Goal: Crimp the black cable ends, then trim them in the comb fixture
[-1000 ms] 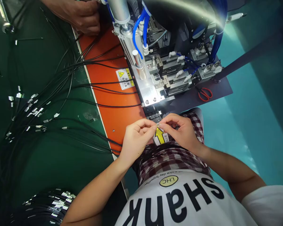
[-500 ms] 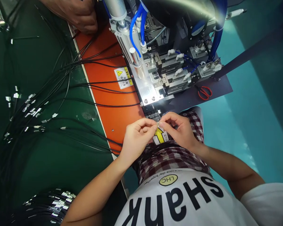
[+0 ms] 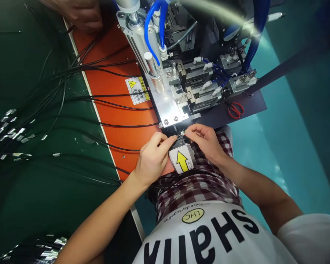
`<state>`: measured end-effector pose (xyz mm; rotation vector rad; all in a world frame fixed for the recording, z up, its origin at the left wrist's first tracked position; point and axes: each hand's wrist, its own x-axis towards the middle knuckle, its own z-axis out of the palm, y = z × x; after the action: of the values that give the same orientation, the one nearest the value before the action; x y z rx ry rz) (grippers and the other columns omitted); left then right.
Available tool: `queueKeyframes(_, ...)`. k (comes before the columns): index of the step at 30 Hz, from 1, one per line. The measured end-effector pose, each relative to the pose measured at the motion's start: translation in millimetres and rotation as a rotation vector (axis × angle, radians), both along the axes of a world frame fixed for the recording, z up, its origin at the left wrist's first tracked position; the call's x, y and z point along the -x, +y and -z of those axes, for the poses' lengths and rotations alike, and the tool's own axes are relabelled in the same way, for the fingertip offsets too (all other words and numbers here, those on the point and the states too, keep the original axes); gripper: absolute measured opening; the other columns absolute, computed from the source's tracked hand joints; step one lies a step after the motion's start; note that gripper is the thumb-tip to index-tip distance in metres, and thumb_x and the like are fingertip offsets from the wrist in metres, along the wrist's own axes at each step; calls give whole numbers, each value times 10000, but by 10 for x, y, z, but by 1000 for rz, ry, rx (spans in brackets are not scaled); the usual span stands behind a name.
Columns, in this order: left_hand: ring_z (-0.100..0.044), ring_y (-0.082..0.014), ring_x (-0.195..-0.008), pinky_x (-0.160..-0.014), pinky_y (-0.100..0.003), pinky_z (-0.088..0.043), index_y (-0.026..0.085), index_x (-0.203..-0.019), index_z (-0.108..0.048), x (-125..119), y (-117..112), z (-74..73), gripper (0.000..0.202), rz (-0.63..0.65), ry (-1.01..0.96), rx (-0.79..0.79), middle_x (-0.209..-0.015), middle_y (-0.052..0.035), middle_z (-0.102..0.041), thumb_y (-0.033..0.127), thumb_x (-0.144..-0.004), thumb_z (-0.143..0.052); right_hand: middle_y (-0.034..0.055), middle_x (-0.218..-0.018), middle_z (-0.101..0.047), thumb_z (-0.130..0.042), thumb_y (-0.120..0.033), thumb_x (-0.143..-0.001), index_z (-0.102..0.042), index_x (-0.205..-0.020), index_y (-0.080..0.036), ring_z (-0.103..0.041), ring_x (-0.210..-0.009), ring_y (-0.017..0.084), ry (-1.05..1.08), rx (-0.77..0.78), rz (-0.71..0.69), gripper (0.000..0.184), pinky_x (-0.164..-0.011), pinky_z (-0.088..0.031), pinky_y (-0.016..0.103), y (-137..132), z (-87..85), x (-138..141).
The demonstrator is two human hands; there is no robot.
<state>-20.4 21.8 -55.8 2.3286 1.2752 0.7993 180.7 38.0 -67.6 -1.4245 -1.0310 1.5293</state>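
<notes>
My left hand is closed in a pinch, thumb and forefinger together at the black guide track in front of the machine. A thin black cable runs across the orange plate into this hand; its end is hidden by the fingers. Opposite it, my right hand pinches a small shiny metal connector between thumb and forefinger, just above the track. Below the fingertips lies a white label with a yellow arrow. Both hands sit just in front of the machine's bright metal plate.
Black cables with metal ends spread over the green mat; another bundle lies at lower left. Another person's hand rests at the top left. Red-handled scissors lie right of the machine, and blue air hoses rise above it.
Both hands have moved forward from over the arrow label to the track, uncovering the label. The small metal piece moved with them. The view has shifted slightly.
</notes>
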Motion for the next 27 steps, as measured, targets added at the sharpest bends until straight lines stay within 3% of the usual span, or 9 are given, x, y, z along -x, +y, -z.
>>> queueKeyframes(15,-578,-144,-801,-666,-242,-490,187,-1188,-658,-10,58,0,342,-16,118,7,-888,-65,-576,86,-940,-446,-18,-676,-588,-719,-356,-794,-683,-776,-183,-483,-609,113,15,66,12,179,-570,-387,252,58,10,-2)
queueKeyframes(27,-573,-150,-802,-669,-250,-483,182,-1195,-658,-11,72,-6,357,7,104,17,-882,-67,-577,71,-930,-446,-20,-680,-606,-716,-309,-801,-689,-780,-168,-506,-623,99,72,89,20,145,-592,-396,244,67,-12,-8)
